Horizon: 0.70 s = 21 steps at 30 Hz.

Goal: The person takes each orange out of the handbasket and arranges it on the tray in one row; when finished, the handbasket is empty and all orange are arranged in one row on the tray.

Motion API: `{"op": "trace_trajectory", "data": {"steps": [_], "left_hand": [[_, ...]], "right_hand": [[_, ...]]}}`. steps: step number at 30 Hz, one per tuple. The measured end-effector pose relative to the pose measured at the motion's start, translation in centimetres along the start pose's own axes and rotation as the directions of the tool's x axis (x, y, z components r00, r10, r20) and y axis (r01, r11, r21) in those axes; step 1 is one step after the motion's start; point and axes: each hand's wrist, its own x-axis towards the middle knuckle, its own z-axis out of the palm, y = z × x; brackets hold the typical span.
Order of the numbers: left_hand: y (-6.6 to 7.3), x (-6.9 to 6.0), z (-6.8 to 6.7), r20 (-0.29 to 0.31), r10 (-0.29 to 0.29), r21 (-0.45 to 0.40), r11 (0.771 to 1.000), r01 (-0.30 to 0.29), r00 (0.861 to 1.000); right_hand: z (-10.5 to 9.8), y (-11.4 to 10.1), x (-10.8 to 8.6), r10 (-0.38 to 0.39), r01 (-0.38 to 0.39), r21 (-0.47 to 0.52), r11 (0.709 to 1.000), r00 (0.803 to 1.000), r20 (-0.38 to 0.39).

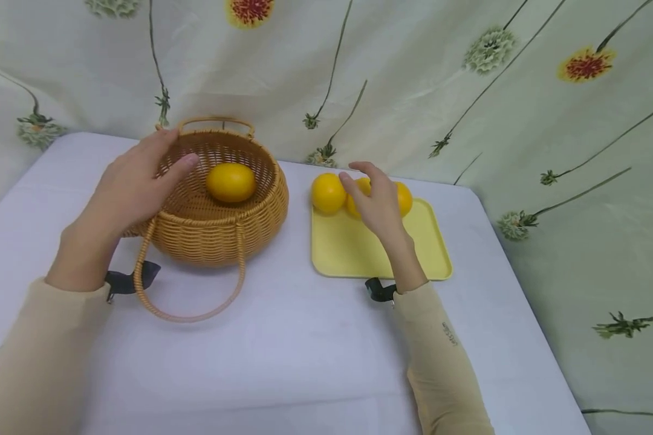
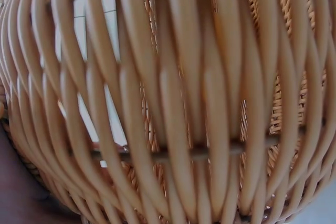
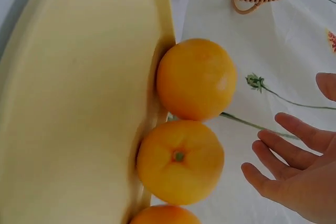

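A round wicker basket (image 1: 217,241) stands on the left of the table, and an orange (image 1: 231,182) lies inside it. My left hand (image 1: 136,175) rests at the basket's left rim with straight fingers, the thumb over the opening. In the left wrist view the woven wall (image 2: 184,103) fills the picture and hides most of that hand. My right hand (image 1: 380,202) hovers over the yellow tray (image 1: 354,254), fingers spread and holding nothing. Along the tray's far edge sit three oranges (image 3: 197,80), seen touching in a row in the right wrist view.
The basket's front handle (image 1: 190,318) hangs down onto the white tablecloth (image 1: 283,362), while its rear handle (image 1: 217,119) stands up at the back. Behind the table hangs a flower-printed cloth (image 1: 413,78).
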Motion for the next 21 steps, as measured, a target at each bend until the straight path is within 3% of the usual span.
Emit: {"op": "trace_trajectory", "data": {"steps": [10,21], "left_hand": [[0.1,-0.1,0.0,-0.016,-0.006,0.007,1.0,0.006,1.0],[0.2,-0.4,0.0,-0.06,-0.022,0.002,1.0,0.022,0.998]], "right_hand": [[1.7,-4.8,0.9,-0.075,0.069,0.132,0.989,0.996,0.048],[3.9,-10.1,2.1,-0.154,0.132,0.197,0.972,0.983,0.099]]}}
